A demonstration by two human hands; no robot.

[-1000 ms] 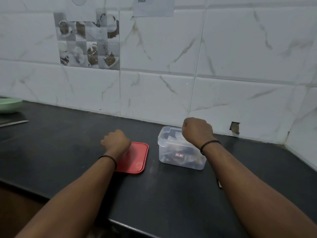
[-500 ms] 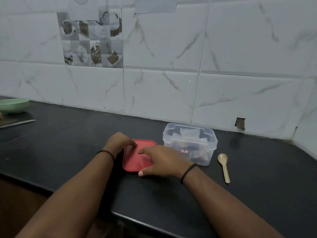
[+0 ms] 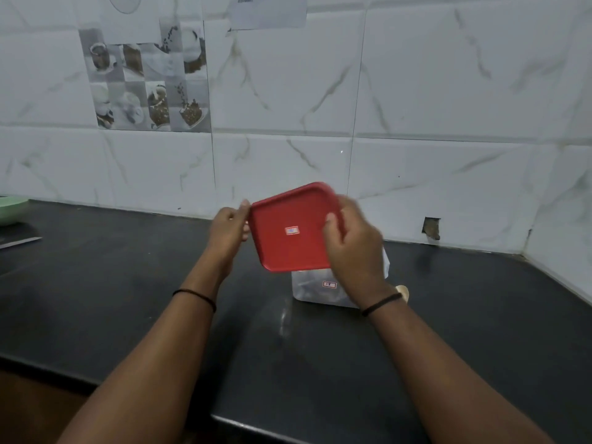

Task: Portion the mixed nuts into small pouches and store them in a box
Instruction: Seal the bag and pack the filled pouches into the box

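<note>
A red square lid [image 3: 290, 229] with a small label is held tilted in the air above the clear plastic box [image 3: 312, 288]. My left hand [image 3: 229, 230] pinches the lid's left corner. My right hand [image 3: 352, 245] grips its right edge, thumb on top. The box stands on the black counter [image 3: 128, 283], mostly hidden behind the lid and my right hand; its contents are hard to make out.
A wooden spoon [image 3: 403, 291] lies just right of the box, mostly behind my right wrist. A green bowl [image 3: 11, 209] and a knife blade [image 3: 19, 242] sit at the far left. The tiled wall runs along the back, and the counter's front edge is near.
Both hands have picked the red lid up off the counter, turned it and carried it right, over the box. The view has shifted so the box is now mostly covered.
</note>
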